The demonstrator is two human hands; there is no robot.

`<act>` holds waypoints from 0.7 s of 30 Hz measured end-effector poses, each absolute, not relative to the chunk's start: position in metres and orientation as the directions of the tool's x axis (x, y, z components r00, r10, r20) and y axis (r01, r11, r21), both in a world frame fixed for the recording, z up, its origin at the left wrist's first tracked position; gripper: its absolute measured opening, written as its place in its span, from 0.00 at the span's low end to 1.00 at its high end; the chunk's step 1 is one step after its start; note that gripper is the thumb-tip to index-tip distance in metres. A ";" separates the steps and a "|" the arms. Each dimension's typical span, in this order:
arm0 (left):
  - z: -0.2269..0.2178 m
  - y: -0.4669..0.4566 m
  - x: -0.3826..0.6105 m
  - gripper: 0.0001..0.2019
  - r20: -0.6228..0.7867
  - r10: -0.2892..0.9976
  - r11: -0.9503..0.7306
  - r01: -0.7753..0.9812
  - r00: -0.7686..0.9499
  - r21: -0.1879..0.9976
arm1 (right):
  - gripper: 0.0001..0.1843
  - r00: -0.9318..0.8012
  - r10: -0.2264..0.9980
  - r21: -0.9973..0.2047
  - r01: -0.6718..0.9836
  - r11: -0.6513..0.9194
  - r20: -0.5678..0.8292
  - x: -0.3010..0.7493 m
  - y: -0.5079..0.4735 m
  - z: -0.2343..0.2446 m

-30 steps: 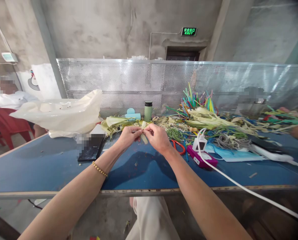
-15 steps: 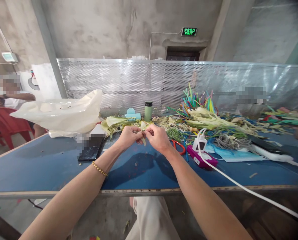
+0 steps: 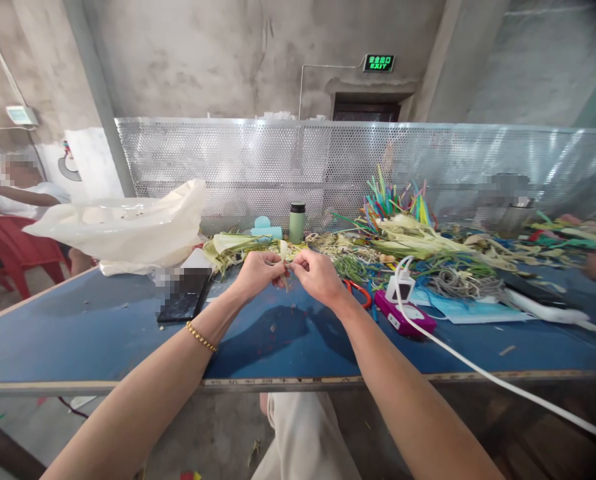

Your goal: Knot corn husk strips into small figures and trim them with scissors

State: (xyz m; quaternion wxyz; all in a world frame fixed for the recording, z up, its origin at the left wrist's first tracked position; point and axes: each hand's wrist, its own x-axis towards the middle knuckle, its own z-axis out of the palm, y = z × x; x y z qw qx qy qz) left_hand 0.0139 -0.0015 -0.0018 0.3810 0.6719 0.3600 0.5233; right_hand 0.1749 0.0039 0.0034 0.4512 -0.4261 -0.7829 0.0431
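Note:
My left hand is closed in a pinch on a pale strip of corn husk, which sticks up above the fingertips. Close beside it, my right hand also pinches with thumb and forefinger at the strip's side; what exactly lies between these fingertips is too small to make out. Both hands hover above the blue table, fingertips nearly touching. Orange-handled scissors lie just right of my right hand. Behind the hands are loose corn husks and a green bottle.
A large pale plastic bag and a dark phone lie on the left. On the right are a purple power strip with a white cable, string bundles, husks and colourful pipe cleaners. People sit at both sides.
My hands stay in nearly the same place, the right fingertips slightly farther from the left. The strip has turned a little between the fingers. The person at left has raised an arm.

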 end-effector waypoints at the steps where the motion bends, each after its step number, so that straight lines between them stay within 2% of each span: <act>1: -0.002 -0.001 0.014 0.07 0.426 0.884 -0.447 0.080 0.190 0.891 | 0.08 -0.231 0.708 -0.453 0.629 0.632 0.667 0.175 0.004 0.004; 5: -0.002 0.002 0.011 0.08 0.410 0.889 -0.421 0.015 0.205 0.907 | 0.08 -0.229 0.713 -0.457 0.631 0.627 0.663 0.176 0.005 0.003; 11: -0.002 0.007 0.006 0.09 0.332 0.876 -0.265 -0.224 0.349 0.938 | 0.07 -0.225 0.687 -0.462 0.594 0.659 0.691 0.176 0.007 0.001; 17: 0.000 0.003 0.006 0.11 0.350 0.867 -0.249 -0.299 0.355 0.921 | 0.07 -0.201 0.674 -0.455 0.600 0.658 0.711 0.177 0.008 -0.001; 21: 0.000 0.003 0.005 0.13 0.358 0.871 -0.258 -0.307 0.335 0.916 | 0.12 -0.162 0.665 -0.431 0.646 0.630 0.729 0.181 0.009 0.003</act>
